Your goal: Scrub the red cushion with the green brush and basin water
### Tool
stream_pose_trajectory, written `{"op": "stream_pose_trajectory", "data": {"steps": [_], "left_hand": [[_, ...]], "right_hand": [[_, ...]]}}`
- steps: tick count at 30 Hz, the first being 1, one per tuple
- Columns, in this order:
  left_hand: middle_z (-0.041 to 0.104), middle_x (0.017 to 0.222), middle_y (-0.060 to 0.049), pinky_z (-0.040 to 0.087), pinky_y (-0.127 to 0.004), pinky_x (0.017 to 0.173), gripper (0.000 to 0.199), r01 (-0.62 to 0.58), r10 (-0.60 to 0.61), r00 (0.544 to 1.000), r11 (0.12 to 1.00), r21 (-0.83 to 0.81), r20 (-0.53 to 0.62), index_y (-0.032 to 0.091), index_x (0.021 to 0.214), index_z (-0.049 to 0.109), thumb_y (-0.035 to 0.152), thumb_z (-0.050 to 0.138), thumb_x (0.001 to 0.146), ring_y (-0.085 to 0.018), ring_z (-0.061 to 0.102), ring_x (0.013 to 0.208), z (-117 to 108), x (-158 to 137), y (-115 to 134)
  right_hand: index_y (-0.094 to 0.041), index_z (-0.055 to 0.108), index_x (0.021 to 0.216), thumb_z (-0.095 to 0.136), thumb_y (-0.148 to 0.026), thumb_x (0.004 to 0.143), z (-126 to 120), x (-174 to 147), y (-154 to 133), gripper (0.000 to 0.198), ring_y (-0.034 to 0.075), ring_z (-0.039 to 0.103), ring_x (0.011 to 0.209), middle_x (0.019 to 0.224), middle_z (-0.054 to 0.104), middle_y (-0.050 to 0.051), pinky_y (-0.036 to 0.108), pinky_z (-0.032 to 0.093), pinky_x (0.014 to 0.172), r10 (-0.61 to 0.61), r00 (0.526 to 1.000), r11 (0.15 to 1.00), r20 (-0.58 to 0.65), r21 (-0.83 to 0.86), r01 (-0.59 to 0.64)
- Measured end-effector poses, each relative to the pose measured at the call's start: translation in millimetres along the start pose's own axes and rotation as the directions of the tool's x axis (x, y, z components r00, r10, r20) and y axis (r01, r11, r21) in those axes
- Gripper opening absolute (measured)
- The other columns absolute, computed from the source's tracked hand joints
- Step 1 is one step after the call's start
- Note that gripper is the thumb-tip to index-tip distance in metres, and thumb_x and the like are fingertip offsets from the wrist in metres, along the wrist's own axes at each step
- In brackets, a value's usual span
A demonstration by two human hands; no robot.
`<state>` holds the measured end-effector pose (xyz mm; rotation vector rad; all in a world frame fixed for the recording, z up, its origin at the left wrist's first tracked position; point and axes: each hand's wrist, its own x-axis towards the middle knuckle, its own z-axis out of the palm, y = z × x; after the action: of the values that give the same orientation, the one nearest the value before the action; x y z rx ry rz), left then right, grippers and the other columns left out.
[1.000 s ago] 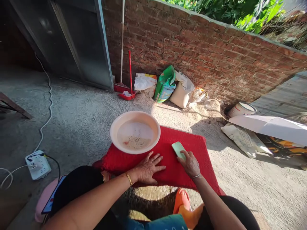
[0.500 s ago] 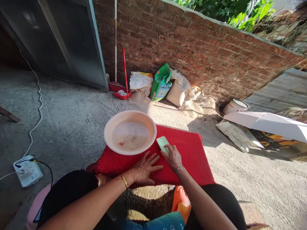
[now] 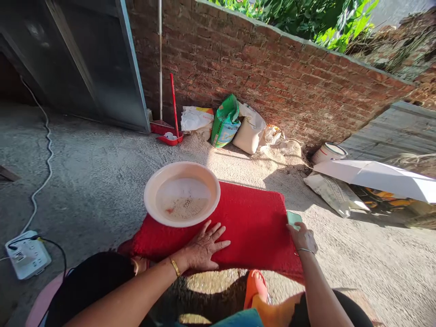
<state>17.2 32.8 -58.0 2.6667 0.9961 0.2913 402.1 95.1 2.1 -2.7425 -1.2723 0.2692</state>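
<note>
My left hand (image 3: 206,249) lies flat on a red cloth (image 3: 254,227), fingers spread, just below the pale pink basin (image 3: 147,200). Cloudy water with brown grit and a reddish bit shows inside the basin, which rests on the cloth's left part. At the right edge of the cloth, my right hand (image 3: 304,238) is closed around a flat pale green rectangular object (image 3: 293,219) with rounded corners, about phone-sized. The object's far end sticks out beyond the fingers; its lower part is hidden by the hand.
Against the brick wall (image 3: 272,86) stand a red dustpan (image 3: 172,140), a green sack (image 3: 225,122) and a beige sack (image 3: 248,134). A white umbrella (image 3: 381,175) and a bucket (image 3: 329,152) are at right. A power strip (image 3: 29,256) with cables lies at left.
My right hand has swept right with the pale green object, from the middle of the red cloth to its right edge. My left hand keeps its place on the cloth.
</note>
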Motion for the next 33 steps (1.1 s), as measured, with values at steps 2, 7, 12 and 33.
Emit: {"op": "stream_pose_trajectory", "data": {"steps": [2,7,12,33], "left_hand": [[0.019,0.157,-0.011,0.001,-0.060,0.113,0.083,-0.004,0.004,1.000,1.000,0.006,0.002,0.033,0.142,0.038,0.058,0.069,0.070,-0.035,0.014,0.144,1,0,0],[0.018,0.158,-0.012,0.002,-0.061,0.113,0.082,-0.012,0.012,1.000,1.000,0.001,0.011,0.031,0.143,0.036,0.060,0.066,0.073,-0.035,0.012,0.145,-1,0,-1],[0.016,0.158,-0.012,0.005,-0.063,0.111,0.082,-0.030,0.030,0.999,1.000,-0.004,0.013,0.034,0.145,0.032,0.064,0.062,0.075,-0.035,0.013,0.145,-1,-1,-2],[0.034,0.152,-0.012,0.022,-0.050,0.114,0.053,0.257,-0.210,0.928,0.959,0.120,-0.308,0.024,0.138,0.046,0.045,0.052,0.090,-0.030,0.024,0.142,8,-29,0]], "right_hand": [[-0.025,0.055,0.125,0.046,-0.060,0.085,2,-8,0,0.054,0.026,0.061,0.096,0.110,0.055,0.013,0.038,0.046,0.081,-0.041,0.999,0.999,-0.029,0.029,0.042],[-0.027,0.061,0.115,0.054,-0.053,0.083,30,-60,-65,0.042,0.020,0.060,0.089,0.102,0.055,0.006,0.030,0.044,0.074,-0.450,0.891,0.881,-0.057,0.132,0.454],[-0.027,0.062,0.114,0.057,-0.047,0.084,55,-104,-144,0.036,0.019,0.058,0.087,0.099,0.055,0.006,0.028,0.042,0.074,-0.694,0.718,0.715,-0.060,0.062,0.696],[-0.026,0.062,0.109,0.051,-0.055,0.083,28,-118,-43,0.041,0.021,0.060,0.085,0.099,0.058,0.006,0.030,0.045,0.071,-0.505,0.853,0.832,-0.132,0.189,0.521]]}}
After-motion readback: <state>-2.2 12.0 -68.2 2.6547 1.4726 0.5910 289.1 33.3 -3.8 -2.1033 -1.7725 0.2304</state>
